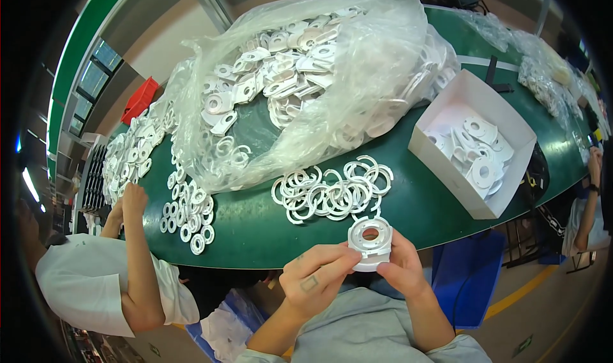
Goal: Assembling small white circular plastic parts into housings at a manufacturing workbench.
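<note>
A white plastic part (373, 248) with a round ringed opening and a flat tab is held up in front of me, near the table's front edge. My left hand (316, 279) pinches its left side, the fingertips on the tab below the ring. From the other side my right hand (405, 264) grips it, with the thumb at the lower right corner. Just beyond the part, a loose pile of white open rings (329, 197) lies on the green table (255, 238).
A large clear plastic bag (377, 63) full of white parts spreads behind the rings. At right stands a white box (447, 165) holding similar parts. A co-worker (115, 280) sits at left beside small white rings (191, 213). Blue bins (466, 280) stand below the table.
</note>
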Available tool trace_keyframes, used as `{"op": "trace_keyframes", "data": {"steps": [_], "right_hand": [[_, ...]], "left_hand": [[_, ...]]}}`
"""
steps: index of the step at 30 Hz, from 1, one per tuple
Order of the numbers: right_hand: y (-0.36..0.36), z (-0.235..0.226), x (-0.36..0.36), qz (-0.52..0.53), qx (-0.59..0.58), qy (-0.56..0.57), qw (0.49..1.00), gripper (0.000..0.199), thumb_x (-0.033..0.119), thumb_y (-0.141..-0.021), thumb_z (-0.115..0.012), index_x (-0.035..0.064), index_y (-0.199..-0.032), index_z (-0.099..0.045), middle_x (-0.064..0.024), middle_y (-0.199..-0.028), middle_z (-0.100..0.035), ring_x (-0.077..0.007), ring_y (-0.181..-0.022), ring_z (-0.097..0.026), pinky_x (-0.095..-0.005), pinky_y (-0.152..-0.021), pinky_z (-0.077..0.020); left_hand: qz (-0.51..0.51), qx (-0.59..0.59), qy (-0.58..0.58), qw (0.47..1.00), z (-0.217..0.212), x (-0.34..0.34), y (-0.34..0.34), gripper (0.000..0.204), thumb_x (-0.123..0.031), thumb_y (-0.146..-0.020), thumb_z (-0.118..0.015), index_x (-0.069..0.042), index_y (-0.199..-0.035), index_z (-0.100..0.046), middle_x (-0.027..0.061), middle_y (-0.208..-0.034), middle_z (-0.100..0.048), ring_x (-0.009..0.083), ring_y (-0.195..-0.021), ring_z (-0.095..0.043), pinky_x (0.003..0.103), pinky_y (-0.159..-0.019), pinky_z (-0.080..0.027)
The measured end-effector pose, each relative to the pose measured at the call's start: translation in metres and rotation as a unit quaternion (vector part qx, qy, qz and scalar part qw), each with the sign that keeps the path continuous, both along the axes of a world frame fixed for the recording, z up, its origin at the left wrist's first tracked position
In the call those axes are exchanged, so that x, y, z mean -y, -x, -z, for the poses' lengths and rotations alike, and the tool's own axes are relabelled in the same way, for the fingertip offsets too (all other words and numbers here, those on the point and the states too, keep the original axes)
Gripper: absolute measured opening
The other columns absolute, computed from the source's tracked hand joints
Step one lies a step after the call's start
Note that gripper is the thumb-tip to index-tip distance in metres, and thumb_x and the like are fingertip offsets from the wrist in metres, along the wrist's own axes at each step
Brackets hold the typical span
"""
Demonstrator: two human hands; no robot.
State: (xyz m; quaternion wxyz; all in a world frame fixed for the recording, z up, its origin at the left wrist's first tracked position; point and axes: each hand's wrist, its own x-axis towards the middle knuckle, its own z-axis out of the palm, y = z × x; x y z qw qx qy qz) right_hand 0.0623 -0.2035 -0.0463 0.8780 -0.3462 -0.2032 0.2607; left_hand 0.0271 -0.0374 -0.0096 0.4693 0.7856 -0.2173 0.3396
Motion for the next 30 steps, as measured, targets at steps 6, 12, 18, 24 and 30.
{"op": "trace_keyframes", "data": {"steps": [6,12,18,24,30], "right_hand": [[0.005,-0.003,-0.002,0.028,0.024,0.083,0.996,0.045,-0.005,-0.089,-0.052,-0.0031,-0.133,-0.040,-0.0126,-0.123,-0.055,-0.0211,-0.112,-0.057,-0.0377,-0.094,-0.0493],[0.010,-0.006,-0.006,0.051,-0.058,0.146,0.986,0.045,-0.006,-0.088,-0.052,-0.0039,-0.131,-0.041,-0.0138,-0.120,-0.057,-0.0203,-0.105,-0.061,-0.0335,-0.088,-0.0528],[0.007,-0.012,-0.007,0.031,-0.091,0.115,0.989,0.038,-0.003,-0.092,-0.044,-0.0056,-0.129,-0.037,-0.0186,-0.112,-0.058,-0.0295,-0.091,-0.067,-0.0416,-0.066,-0.0625],[0.007,-0.015,-0.010,0.043,-0.039,0.125,0.991,0.032,-0.001,-0.092,-0.044,-0.0053,-0.123,-0.040,-0.0204,-0.109,-0.058,-0.0288,-0.088,-0.067,-0.0380,-0.064,-0.0610],[0.009,-0.007,-0.013,0.047,-0.007,0.133,0.990,0.028,0.002,-0.091,-0.049,-0.0032,-0.117,-0.042,-0.0197,-0.104,-0.060,-0.0239,-0.084,-0.067,-0.0289,-0.053,-0.0523]], "left_hand": [[-0.038,-0.031,-0.013,0.999,-0.008,0.002,0.000,0.028,0.012,-0.070,-0.072,0.002,-0.096,-0.069,0.0134,-0.083,-0.067,0.0177,-0.063,-0.064,0.024,-0.053,-0.051],[-0.104,-0.075,-0.050,0.990,-0.011,0.004,-0.002,0.033,0.010,-0.067,-0.075,0.000,-0.099,-0.070,0.0104,-0.088,-0.063,0.0146,-0.065,-0.061,0.023,-0.056,-0.048],[-0.078,-0.187,0.007,0.979,-0.010,0.002,-0.003,0.033,0.005,-0.071,-0.076,-0.004,-0.102,-0.071,0.0078,-0.092,-0.061,0.0144,-0.067,-0.060,0.024,-0.058,-0.049],[-0.027,-0.242,0.131,0.961,-0.002,-0.005,-0.005,0.024,0.004,-0.076,-0.071,0.002,-0.100,-0.069,0.0108,-0.091,-0.065,0.0134,-0.070,-0.061,0.023,-0.062,-0.049],[0.039,-0.365,0.232,0.901,-0.006,-0.013,-0.007,0.017,0.003,-0.081,-0.068,0.007,-0.097,-0.068,0.0116,-0.089,-0.067,0.0136,-0.075,-0.063,0.023,-0.067,-0.050]]}}
